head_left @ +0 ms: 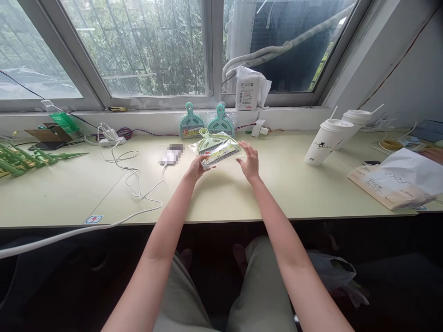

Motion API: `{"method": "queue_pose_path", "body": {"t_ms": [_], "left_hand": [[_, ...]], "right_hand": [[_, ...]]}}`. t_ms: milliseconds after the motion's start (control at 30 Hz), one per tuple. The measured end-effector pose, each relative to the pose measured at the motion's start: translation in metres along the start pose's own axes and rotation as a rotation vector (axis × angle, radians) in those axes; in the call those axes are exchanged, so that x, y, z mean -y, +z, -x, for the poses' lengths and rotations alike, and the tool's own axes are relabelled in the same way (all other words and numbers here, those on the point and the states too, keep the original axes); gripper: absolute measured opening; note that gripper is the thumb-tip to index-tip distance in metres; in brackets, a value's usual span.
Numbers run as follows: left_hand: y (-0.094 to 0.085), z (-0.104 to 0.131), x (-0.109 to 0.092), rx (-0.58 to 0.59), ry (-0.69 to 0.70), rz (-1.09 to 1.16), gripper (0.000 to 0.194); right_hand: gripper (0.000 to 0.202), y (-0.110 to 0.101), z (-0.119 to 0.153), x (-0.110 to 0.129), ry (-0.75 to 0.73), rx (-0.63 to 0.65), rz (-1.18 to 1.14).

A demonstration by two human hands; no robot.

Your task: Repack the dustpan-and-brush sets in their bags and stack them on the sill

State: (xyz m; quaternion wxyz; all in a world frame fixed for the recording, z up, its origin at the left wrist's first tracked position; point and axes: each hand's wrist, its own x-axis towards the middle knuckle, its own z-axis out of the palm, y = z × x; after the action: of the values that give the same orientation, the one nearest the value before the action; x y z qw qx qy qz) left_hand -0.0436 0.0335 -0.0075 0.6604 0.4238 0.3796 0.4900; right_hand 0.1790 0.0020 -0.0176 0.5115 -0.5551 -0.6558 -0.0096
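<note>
Left hand grips a wrapped dustpan; right hand curves parted fingers at its other end; teal dustpans stand beyond the fingertips.

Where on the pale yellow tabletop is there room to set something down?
Bare: between the right hand and tall white lidded cups; left front, between spiky green pieces and the looping white cable. Crowded: back middle, around upright packaged green dustpans.

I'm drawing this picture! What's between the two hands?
In the head view, a clear-wrapped green dustpan is between the left hand and the right hand.
</note>
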Motion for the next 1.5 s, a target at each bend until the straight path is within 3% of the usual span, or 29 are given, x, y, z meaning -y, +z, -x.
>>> {"method": "queue_pose_path", "body": {"t_ms": [100, 167, 300, 533, 733, 833, 933, 1000, 1133, 1267, 1333, 1500], "left_hand": [[-0.002, 0.000, 0.000, 0.042, -0.046, -0.061, 0.040], [-0.003, 0.000, 0.001, 0.052, -0.070, -0.114, 0.040], [-0.007, 0.000, 0.003, 0.140, -0.059, -0.208, 0.044], [-0.003, 0.007, 0.008, 0.370, -0.012, -0.285, 0.064], [0.000, 0.011, 0.006, 0.315, 0.024, -0.363, 0.061], [0.005, 0.014, 0.004, 0.326, 0.050, -0.414, 0.060], [0.009, 0.015, 0.005, 0.372, 0.095, -0.469, 0.067], [0.010, 0.012, 0.007, 0.316, 0.158, -0.514, 0.072], [0.007, 0.008, 0.008, 0.168, 0.271, -0.460, 0.079], [0.003, 0.008, 0.008, 0.234, 0.419, -0.455, 0.121], [0.002, 0.005, 0.012, 0.176, 0.490, -0.506, 0.116], [-0.004, -0.008, 0.020, -0.114, 0.543, -0.585, 0.085]], "right_hand": [[0.018, 0.002, -0.001, -0.003, 0.036, -0.010, -0.178], [0.010, 0.003, -0.001, -0.006, 0.077, -0.003, -0.332], [0.013, 0.004, -0.001, -0.012, 0.158, 0.054, -0.535], [0.017, 0.013, 0.002, -0.025, 0.344, -0.004, -0.565], [0.063, 0.022, 0.002, -0.042, 0.611, 0.082, -0.717], [0.045, 0.026, 0.000, -0.048, 0.631, 0.112, -0.779], [0.037, 0.027, -0.003, -0.049, 0.626, -0.021, -0.747], [0.038, 0.025, -0.004, -0.049, 0.625, -0.085, -0.700], [0.036, 0.023, -0.004, -0.044, 0.543, -0.070, -0.655], [0.036, 0.024, -0.001, -0.041, 0.553, -0.136, -0.615], [0.038, 0.025, -0.001, -0.040, 0.570, -0.114, -0.627], [0.047, 0.028, 0.001, -0.031, 0.508, 0.002, -0.721]]}}
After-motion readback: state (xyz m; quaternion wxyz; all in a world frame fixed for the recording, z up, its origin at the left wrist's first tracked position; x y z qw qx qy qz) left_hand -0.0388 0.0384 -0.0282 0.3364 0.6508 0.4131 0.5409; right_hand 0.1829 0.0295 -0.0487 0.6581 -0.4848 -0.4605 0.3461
